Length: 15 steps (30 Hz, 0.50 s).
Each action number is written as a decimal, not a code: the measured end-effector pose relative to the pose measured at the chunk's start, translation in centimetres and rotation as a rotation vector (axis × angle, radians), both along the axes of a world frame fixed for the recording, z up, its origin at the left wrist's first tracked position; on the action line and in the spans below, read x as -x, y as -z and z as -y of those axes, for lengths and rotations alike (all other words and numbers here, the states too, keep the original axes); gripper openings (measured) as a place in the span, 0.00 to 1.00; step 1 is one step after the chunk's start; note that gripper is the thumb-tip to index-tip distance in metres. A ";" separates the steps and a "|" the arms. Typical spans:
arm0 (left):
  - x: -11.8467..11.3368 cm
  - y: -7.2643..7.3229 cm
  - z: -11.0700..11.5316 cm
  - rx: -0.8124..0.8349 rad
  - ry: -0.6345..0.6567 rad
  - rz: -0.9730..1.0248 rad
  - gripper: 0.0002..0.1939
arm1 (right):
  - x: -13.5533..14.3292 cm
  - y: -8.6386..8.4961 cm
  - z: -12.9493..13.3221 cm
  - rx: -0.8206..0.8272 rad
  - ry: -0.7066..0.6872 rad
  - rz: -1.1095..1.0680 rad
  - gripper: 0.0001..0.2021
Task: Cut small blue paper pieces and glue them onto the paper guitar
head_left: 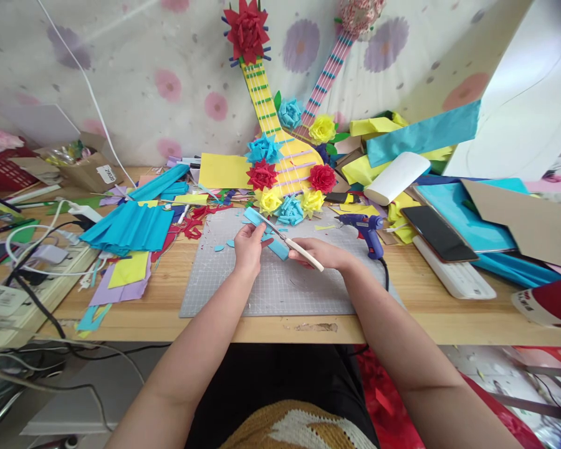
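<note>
Where right hand (325,252) grips scissors (293,244), fingers (305,242) partly hidden.

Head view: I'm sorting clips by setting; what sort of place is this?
Likely a papercraft workspace, judging by the white-handled metal scissors, blue pistol-shaped glue gun and grey gridded cutting mat.

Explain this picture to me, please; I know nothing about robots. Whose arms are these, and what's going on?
There is no robot here: these are a person's own bare arms, seen by a camera worn on their head, looking forward and down. The left hand holds a blue paper strip; the right hand holds scissors across it. Below lies a gray gridded mat on a wooden table. Around it are a glue gun, pleated blue paper and a flower-trimmed yellow guitar shape.
</note>
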<state>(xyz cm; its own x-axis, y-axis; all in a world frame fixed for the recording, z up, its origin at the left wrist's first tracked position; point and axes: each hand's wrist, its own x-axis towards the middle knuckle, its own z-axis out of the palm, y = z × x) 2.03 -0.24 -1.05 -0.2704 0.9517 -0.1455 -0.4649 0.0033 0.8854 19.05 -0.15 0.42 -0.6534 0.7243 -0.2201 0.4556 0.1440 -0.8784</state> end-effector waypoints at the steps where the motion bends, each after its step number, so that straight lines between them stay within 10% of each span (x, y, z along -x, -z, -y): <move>1: 0.0 0.0 0.0 -0.004 -0.004 -0.002 0.12 | 0.0 0.0 0.0 0.000 0.002 0.000 0.24; 15: 0.3 -0.3 -0.1 -0.003 0.026 -0.060 0.12 | -0.9 0.0 -0.3 0.069 -0.042 -0.030 0.26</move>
<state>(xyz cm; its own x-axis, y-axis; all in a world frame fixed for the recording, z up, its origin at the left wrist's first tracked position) 1.73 -0.15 -0.74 -0.2541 0.9588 -0.1267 -0.4104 0.0117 0.9118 19.97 0.14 0.41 -0.6902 0.6796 -0.2487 0.4239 0.1012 -0.9000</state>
